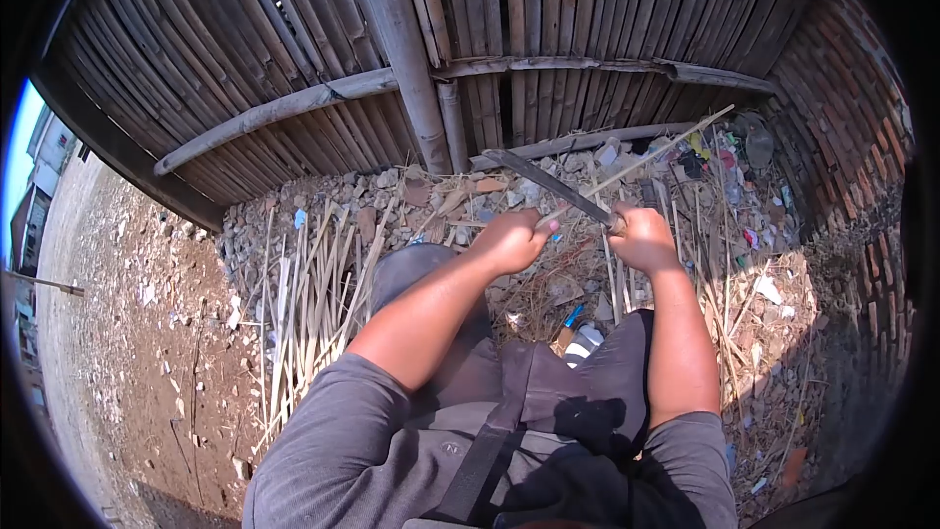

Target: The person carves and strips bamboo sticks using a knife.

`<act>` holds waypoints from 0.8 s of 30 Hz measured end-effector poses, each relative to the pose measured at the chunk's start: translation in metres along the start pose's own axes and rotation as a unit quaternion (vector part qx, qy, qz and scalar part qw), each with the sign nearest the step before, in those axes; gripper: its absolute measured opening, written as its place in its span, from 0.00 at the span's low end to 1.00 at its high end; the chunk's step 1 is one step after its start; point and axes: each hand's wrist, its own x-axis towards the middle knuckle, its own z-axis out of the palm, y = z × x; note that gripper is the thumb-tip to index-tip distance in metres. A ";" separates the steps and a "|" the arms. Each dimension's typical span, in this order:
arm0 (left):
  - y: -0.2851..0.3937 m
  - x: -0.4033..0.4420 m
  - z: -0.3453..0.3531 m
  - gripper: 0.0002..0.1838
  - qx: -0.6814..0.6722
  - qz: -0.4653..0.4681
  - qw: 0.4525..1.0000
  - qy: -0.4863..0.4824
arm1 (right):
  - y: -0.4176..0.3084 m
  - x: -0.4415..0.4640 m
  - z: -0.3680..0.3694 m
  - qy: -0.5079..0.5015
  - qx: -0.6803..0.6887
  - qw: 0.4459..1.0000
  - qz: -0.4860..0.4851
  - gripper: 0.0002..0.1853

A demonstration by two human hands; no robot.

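We find both hands raised in front of the body, near each other but apart. The left forearm (421, 309) rises obliquely from the lower left, with the elbow out to the side, and the left hand (514, 242) lies inward of the left knee (416, 269). Its fingers are curled in and its thumb lies forward, pinching a pale bamboo strip (685, 136) near its lower end. From that grip the strip slants up and to the right, its far end pointing toward the brick wall (842, 69).

The right forearm (682, 338) stands steeper, almost straight up the view. We record the right hand (643, 238) as wrapped in a fist around the handle of a long knife (548, 181), the handle mostly covered by the fingers. The dark blade points up and to the left, crossing the strip between the two hands; whether it bears on the strip we cannot tell.

Beyond the hands we note rubble (392, 191) at the foot of a bamboo wall (587, 15). A sheaf of loose strips (304, 304) lies left of the left knee, and a shoe (585, 343) shows between the thighs.
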 end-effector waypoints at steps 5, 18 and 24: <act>-0.006 -0.007 -0.001 0.29 -0.014 -0.011 1.000 -0.005 | 0.084 0.029 0.018 0.072 0.132 0.986 0.072 0.32; -0.032 0.002 0.004 0.30 0.017 -0.004 0.999 -0.040 | 0.070 0.021 -0.001 0.073 0.164 0.979 0.095 0.21; -0.025 0.006 0.010 0.29 0.010 0.038 0.998 -0.042 | 0.009 0.000 -0.007 -0.034 -0.016 0.998 0.045 0.22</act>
